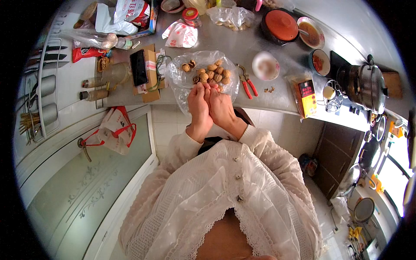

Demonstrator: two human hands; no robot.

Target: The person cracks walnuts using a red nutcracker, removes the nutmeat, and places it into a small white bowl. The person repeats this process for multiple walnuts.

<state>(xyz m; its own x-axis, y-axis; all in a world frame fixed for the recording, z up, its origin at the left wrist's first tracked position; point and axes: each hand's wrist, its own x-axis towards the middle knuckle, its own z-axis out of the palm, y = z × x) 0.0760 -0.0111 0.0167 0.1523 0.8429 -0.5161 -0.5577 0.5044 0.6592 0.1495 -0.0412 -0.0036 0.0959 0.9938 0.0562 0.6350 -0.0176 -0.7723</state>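
My left hand [199,109] and my right hand [221,105] are pressed together at the near edge of a clear plastic bag [182,86], fingertips meeting. Whatever may be between the fingers is hidden. Just beyond the fingertips, whole walnuts [218,71] lie in a group on the bag. Cracked walnut shells [189,66] lie on its left part. To the right of the bag is a plier-type nutcracker with red handles [248,85]. A white bowl [265,66] stands farther right, its contents blurred. Small shell bits [269,89] lie on the steel counter below it.
On the left are a black phone [139,68] on a cardboard box [152,84] and glass bottles [97,95]. A lidded clay pot [280,26], bowls of food [310,34], a yellow-and-black packet [307,97] and a steel pot [364,86] stand on the right.
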